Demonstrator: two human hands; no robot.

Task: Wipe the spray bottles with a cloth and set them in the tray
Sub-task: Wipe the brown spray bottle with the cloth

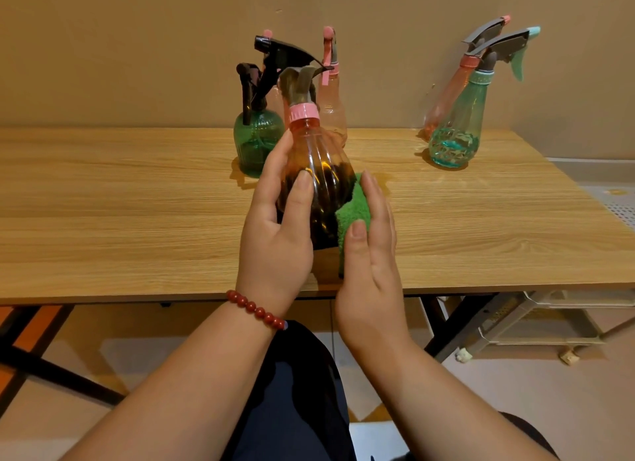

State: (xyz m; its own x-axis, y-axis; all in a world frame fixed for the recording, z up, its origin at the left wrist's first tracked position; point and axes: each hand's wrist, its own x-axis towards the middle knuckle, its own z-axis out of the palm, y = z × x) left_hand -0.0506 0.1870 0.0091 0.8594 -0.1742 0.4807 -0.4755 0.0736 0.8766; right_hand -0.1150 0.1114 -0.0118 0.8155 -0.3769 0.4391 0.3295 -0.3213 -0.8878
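Note:
My left hand [278, 233] grips a pink ribbed spray bottle [314, 171] above the near part of the wooden table [120, 206], thumb on its front. My right hand [372, 254] presses a green cloth [354, 213] against the bottle's right side, fingers nearly straight behind the cloth and thumb on its front. Behind them stand a dark green bottle with a black trigger [256, 130] and a pale pink bottle [331, 92]. At the back right a pink bottle [450, 96] and a teal bottle [462, 123] stand on the table. A pale tray [536, 326] sits low beyond the table's right end.
A beige wall runs close behind the table. A grey perforated surface [615, 202] lies to the right of the table. Black table legs and an orange and black floor patch show below left. My dark-clothed lap is under the near edge.

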